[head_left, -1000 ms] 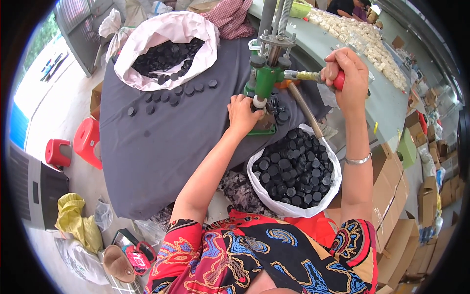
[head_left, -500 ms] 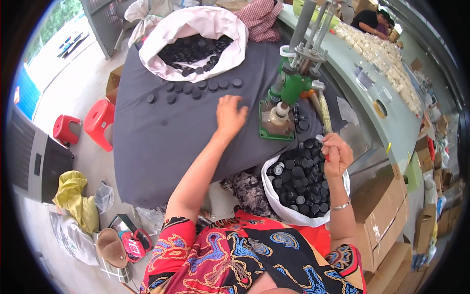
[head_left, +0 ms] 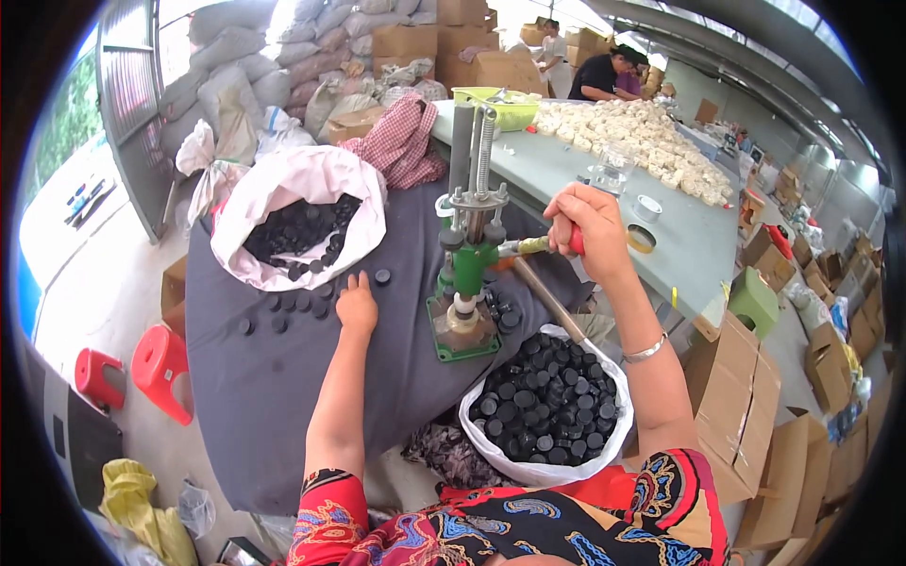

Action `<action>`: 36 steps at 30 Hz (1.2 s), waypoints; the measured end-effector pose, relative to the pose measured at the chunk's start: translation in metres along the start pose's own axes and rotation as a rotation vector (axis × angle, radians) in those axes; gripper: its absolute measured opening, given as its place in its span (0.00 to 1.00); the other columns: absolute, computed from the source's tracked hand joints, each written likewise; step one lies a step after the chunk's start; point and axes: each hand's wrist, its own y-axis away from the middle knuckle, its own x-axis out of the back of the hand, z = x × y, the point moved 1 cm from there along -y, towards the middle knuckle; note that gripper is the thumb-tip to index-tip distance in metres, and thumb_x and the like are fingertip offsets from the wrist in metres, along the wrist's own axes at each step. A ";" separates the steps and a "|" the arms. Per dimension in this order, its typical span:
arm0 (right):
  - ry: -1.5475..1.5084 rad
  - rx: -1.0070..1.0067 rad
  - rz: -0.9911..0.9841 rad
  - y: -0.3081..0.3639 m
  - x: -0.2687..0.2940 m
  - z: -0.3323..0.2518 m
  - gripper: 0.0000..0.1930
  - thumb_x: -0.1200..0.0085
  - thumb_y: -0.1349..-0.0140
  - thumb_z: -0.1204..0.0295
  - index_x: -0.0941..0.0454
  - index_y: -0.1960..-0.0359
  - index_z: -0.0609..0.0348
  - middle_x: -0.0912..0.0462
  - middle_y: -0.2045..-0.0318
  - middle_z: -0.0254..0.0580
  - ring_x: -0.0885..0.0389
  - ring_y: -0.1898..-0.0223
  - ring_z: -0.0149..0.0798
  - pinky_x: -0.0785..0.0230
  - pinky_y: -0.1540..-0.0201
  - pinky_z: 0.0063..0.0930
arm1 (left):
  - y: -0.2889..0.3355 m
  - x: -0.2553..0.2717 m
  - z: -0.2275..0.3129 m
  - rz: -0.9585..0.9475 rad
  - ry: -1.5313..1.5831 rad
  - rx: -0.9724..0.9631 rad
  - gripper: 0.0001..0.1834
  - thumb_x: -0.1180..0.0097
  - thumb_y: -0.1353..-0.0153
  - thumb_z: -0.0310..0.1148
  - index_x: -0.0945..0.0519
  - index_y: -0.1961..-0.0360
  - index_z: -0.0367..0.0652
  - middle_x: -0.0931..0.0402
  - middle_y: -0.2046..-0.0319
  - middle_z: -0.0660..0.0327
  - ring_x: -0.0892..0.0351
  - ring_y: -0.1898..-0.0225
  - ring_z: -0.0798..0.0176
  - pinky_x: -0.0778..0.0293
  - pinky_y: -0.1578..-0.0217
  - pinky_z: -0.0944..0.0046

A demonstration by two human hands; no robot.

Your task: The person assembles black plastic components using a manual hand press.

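My left hand [head_left: 357, 306] is over the grey cloth, fingers stretched toward the row of loose black caps [head_left: 280, 324]. One more black cap [head_left: 382, 276] lies just to the right of its fingertips. What is under the fingers is hidden. With my right hand [head_left: 592, 226] I grip the red-ended lever [head_left: 533, 244] of a green hand press [head_left: 469, 269], fingers wrapped round it. A pale round piece sits under the press's ram, above its green base plate [head_left: 469, 355].
A pinkish-white sack [head_left: 236, 236] of black caps stands at the far left. Nearer, a white sack [head_left: 618, 429] holds more caps beside the press. Red stools [head_left: 159, 370], cartons [head_left: 731, 406] and a grey table [head_left: 528, 170] with pale pieces surround me. Other people work farther back.
My left hand has moved left, away from the press, to the loose caps. My right hand has risen with the lever. The whole view has tilted up.
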 end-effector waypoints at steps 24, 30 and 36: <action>-0.037 0.044 0.041 -0.006 -0.003 0.005 0.13 0.56 0.35 0.70 0.24 0.73 0.65 0.28 0.88 0.35 0.31 0.87 0.25 0.36 0.80 0.19 | 0.064 0.024 0.005 0.075 0.193 0.153 0.20 0.32 0.54 0.37 0.19 0.61 0.38 0.24 0.58 0.55 0.30 0.51 0.50 0.34 0.52 0.51; -0.028 0.088 0.044 -0.010 0.000 0.005 0.13 0.55 0.34 0.70 0.24 0.73 0.66 0.29 0.88 0.34 0.31 0.86 0.26 0.34 0.78 0.22 | 0.060 0.031 0.018 0.036 0.379 0.094 0.15 0.34 0.55 0.35 0.18 0.64 0.44 0.24 0.62 0.59 0.30 0.52 0.51 0.34 0.53 0.51; -0.061 0.078 0.032 -0.011 0.000 0.007 0.13 0.56 0.33 0.70 0.24 0.72 0.66 0.30 0.88 0.34 0.33 0.86 0.26 0.33 0.77 0.22 | 0.062 0.030 0.028 0.016 0.295 0.156 0.25 0.32 0.56 0.36 0.21 0.54 0.39 0.24 0.56 0.56 0.31 0.49 0.51 0.35 0.50 0.51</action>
